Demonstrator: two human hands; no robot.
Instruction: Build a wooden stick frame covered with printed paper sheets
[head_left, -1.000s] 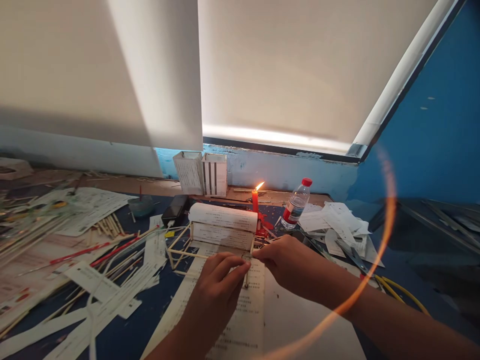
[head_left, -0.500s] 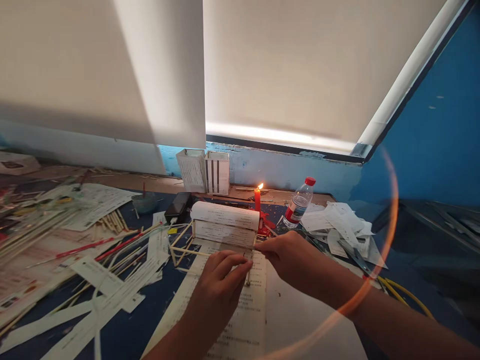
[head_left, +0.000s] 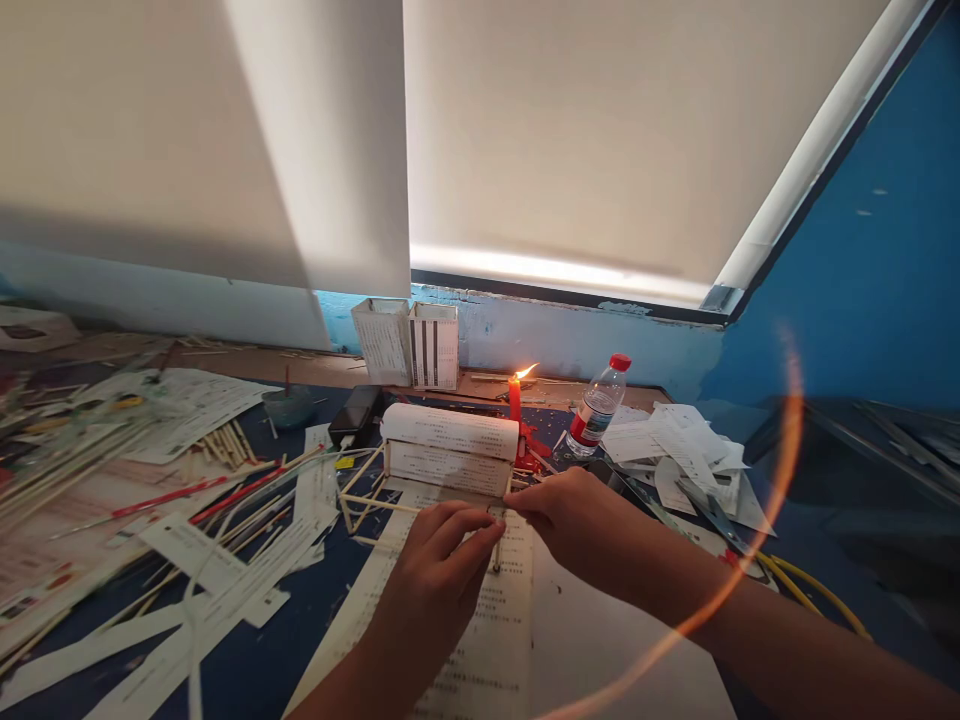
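A frame of thin wooden sticks (head_left: 369, 500) lies on a long printed paper strip (head_left: 480, 640), and the strip's far part is folded up against it and curls over in a paper roll (head_left: 450, 428). My left hand (head_left: 442, 570) is closed around the near part of the frame, its thumb and forefinger near an upright stick (head_left: 499, 555). With fingertips pinched, my right hand (head_left: 562, 510) touches the right edge of the folded paper, by the frame's corner. Whatever is between those fingertips is too small to make out.
Behind the paper burns a red candle (head_left: 514, 400) amid red wax. A water bottle (head_left: 598, 405), paper scraps (head_left: 667, 440) and scissors (head_left: 712, 515) are to the right. Paper strips (head_left: 217, 600), loose sticks and a small bowl (head_left: 289, 405) spread leftward. Two paper-covered boxes (head_left: 435, 345) stand behind.
My right hand has shifted slightly left and down along the paper's edge. The left hand stays in place. The candle flame leans further right.
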